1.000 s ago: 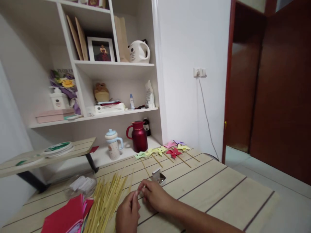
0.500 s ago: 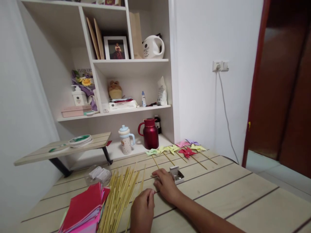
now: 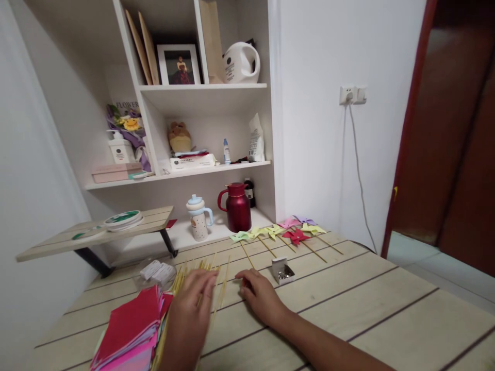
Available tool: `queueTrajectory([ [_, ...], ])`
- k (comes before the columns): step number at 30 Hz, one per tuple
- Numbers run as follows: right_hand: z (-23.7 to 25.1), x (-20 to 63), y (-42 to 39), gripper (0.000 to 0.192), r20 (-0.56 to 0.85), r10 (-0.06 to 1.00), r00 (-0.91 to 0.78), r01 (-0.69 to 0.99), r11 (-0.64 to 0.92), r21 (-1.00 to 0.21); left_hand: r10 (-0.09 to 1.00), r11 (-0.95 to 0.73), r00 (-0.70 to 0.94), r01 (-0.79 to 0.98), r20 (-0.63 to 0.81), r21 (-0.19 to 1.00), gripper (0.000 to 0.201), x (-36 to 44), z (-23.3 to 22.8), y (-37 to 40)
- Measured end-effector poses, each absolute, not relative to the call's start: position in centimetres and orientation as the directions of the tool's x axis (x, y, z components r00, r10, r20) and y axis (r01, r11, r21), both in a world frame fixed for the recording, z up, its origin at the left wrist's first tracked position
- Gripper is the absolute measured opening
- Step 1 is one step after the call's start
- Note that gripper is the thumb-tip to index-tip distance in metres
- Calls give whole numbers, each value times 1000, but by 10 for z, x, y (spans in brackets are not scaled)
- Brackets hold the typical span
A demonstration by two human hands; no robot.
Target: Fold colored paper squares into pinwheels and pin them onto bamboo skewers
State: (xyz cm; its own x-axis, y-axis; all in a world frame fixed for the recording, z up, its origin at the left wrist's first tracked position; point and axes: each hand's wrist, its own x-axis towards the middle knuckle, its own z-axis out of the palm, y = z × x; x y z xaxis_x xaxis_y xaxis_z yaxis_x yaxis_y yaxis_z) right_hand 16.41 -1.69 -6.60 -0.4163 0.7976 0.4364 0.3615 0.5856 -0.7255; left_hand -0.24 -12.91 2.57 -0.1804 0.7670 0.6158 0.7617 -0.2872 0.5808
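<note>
Hands working at the stick bundle
Left hand point(image 3: 191, 309) is lying spread on the bamboo sticks point(image 3: 216, 281); right hand point(image 3: 261, 298) is resting beside them on the table point(image 3: 367, 304), fingers loosely apart, holding nothing

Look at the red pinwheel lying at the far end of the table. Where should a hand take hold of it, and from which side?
Grip the red pinwheel by its bare stick, probably near the lower end that points toward the near right. Come from the right, where the tabletop is open. The paper head lies crowded among the other pinwheels and would likely crush.
</note>
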Motion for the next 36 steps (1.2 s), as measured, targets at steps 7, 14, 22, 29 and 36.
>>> queueTrajectory([
  [7,-69,164,-8,24,418,809,-413,312,557,-769,806,42,-278,907,522,418,56,-133,36,-138],
  [14,-70,165,-9,21,408,794,-451,283,561,-778,927,158,-240,946,287,282,66,-152,5,-155],
  [22,-71,167,-7,22,401,775,-488,269,571,-776,937,236,-315,889,150,392,69,-157,4,-171],
  [29,-70,167,-8,22,398,766,-504,267,577,-772,934,277,-344,870,100,407,78,-159,2,-177],
  [36,-66,168,-10,23,387,767,-512,284,576,-766,941,225,-323,821,101,525,70,-169,-5,-177],
])
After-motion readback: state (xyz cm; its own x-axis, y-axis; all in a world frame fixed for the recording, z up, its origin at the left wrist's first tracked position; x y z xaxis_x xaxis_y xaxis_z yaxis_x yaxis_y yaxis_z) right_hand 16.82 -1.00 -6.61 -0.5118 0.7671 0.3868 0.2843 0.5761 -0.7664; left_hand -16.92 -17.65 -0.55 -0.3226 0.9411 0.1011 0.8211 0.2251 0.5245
